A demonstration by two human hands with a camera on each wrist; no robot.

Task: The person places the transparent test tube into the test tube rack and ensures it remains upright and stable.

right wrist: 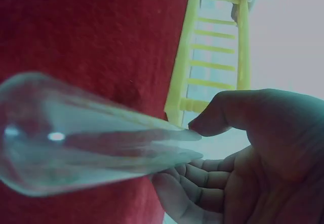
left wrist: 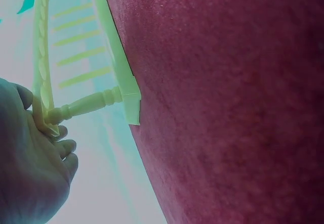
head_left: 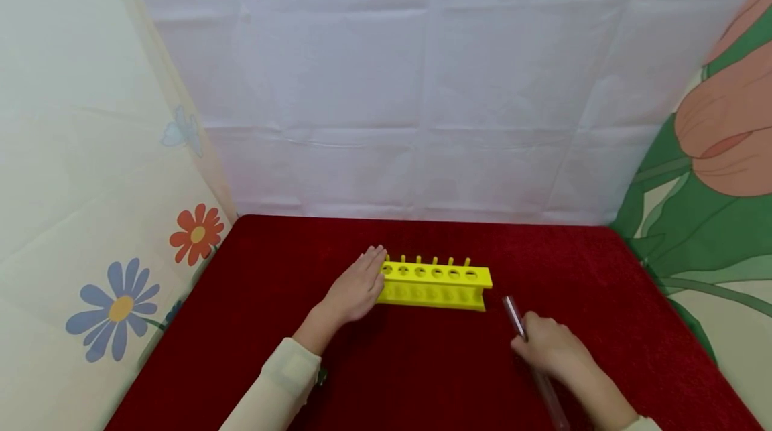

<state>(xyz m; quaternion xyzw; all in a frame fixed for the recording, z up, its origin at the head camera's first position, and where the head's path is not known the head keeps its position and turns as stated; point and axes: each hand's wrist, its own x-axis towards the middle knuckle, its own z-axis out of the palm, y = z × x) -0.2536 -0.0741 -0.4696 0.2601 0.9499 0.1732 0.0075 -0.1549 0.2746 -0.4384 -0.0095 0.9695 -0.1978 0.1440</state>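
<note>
A yellow test tube rack (head_left: 434,281) with a row of round holes and upright pegs stands on the red cloth. My left hand (head_left: 357,285) holds its left end. In the left wrist view the thumb and fingers lie on either side of the rack's top plate (left wrist: 38,57). To the right of the rack, my right hand (head_left: 551,345) pinches a clear test tube (head_left: 545,394) between thumb and fingers. The tube slants, apart from the rack. Its rounded end (right wrist: 30,133) lies close to the camera in the right wrist view.
Red cloth (head_left: 422,364) covers the table. A white creased sheet (head_left: 422,82) hangs behind it. Panels with printed flowers (head_left: 120,309) stand at the left and right sides. A small dark green thing (head_left: 322,376) shows beside the left sleeve; its kind is unclear.
</note>
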